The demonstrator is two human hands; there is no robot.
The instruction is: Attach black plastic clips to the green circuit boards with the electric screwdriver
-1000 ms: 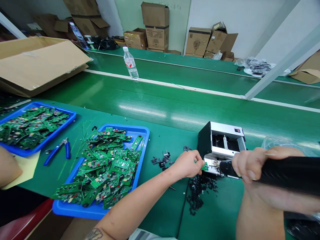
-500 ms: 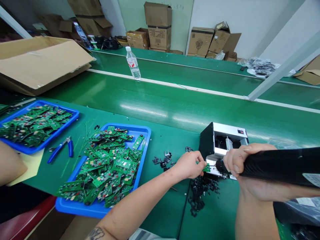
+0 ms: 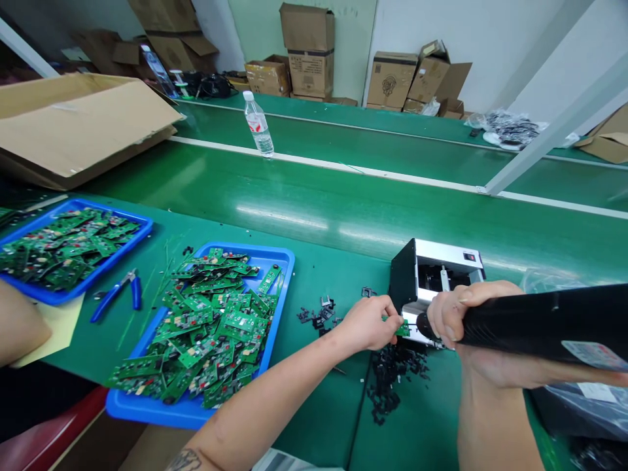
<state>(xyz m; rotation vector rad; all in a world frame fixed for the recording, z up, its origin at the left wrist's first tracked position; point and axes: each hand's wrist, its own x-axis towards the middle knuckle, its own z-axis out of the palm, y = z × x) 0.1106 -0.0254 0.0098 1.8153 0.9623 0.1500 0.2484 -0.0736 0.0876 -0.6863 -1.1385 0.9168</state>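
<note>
My left hand [image 3: 373, 322] pinches a small green circuit board [image 3: 403, 328] at the front of a silver and black box-shaped machine [image 3: 447, 252]. My right hand [image 3: 454, 317] is wrapped round a black electric screwdriver [image 3: 530, 320], held almost level with its nose pointing left. The tip reaches the board or stops just short of it; I cannot tell which. Small black plastic parts [image 3: 396, 376] lie heaped below the left hand, and more black pieces [image 3: 318, 314] are scattered to its left. A blue tray [image 3: 289, 261] full of circuit boards sits left of my forearm.
Another blue tray [image 3: 147, 226] of boards stands at far left, with blue-handled cutters [image 3: 118, 296] between the trays. Another person's arm [image 3: 19, 327] rests there. A water bottle [image 3: 258, 124] and a large cardboard box [image 3: 88, 124] stand farther back. A slanted white post [image 3: 534, 144] rises at right.
The screwdriver and my right hand have shifted slightly left and the tool's rear has turned a little. My left hand still holds the board in nearly the same place.
</note>
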